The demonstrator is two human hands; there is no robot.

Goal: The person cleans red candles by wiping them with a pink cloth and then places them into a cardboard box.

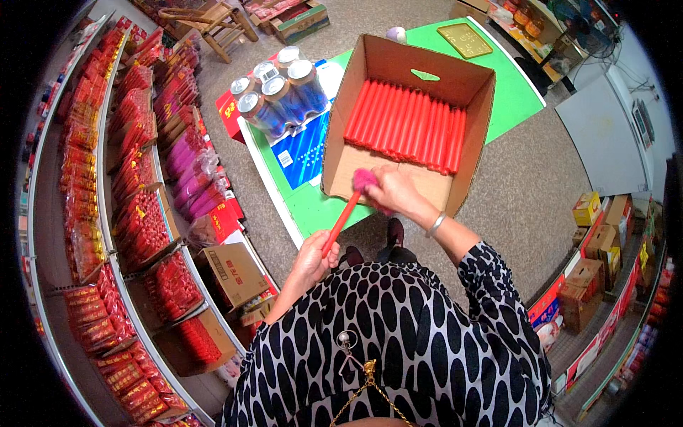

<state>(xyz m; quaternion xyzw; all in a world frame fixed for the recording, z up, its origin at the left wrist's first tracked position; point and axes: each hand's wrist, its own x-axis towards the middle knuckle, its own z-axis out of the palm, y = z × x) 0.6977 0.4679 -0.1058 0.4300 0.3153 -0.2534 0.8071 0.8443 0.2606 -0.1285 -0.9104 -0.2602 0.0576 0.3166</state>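
A red candle [342,220] slants between my two hands in front of the table. My left hand [315,255] grips its lower end. Around a pink cloth [365,180] my right hand [396,190] is closed, and the cloth touches the candle's upper end. Just beyond, an open cardboard box [349,107] rests on the green table [515,99]. Inside it, red candles [405,123] lie side by side in a row towards the far wall. Bare cardboard shows on the near part of the box floor.
Several shrink-wrapped cans [277,91] stand left of the box on a blue printed sheet [301,152]. A gold-coloured tray [465,40] lies at the table's far right. Shelves of red packets [85,187] line the left side; cartons [584,283] fill low shelves at right.
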